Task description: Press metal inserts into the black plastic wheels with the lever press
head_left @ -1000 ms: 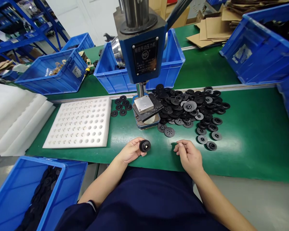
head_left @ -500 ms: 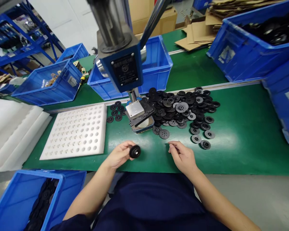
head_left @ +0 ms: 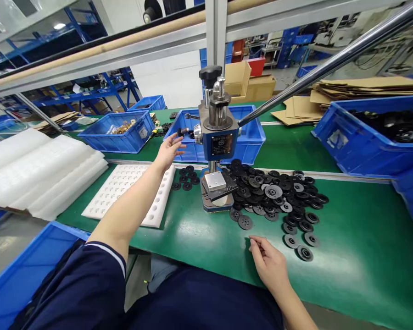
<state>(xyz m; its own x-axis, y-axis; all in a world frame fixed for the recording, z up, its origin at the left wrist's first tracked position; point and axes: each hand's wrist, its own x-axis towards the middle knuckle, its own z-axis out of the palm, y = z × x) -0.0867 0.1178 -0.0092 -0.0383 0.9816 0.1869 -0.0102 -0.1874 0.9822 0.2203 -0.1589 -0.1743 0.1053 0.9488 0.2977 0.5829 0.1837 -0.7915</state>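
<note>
My left hand (head_left: 170,150) is stretched out over the near left edge of the blue bin (head_left: 258,136) behind the hand press (head_left: 217,123). Its fingers are spread, and a small black wheel-like part (head_left: 182,132) shows just beyond the fingertips, apparently out of the grasp. Low over the green bench, my right hand (head_left: 270,263) has thumb and fingers curled together; whatever they may hold is hidden. In front of that hand lies a loose black disc (head_left: 245,222), at the edge of a pile of black and grey discs (head_left: 278,197).
Under my left forearm is a white foam tray (head_left: 160,201) with rows of holes, many filled with small parts. Several black discs (head_left: 187,186) lie beside the press. Its long lever (head_left: 323,68) slants up right. A blue bin (head_left: 347,142) of black parts stands right.
My left hand has gone from the bench front up and away to the rear bin and has let go of the black wheel. My right hand stays near its place; the view has tilted up.
</note>
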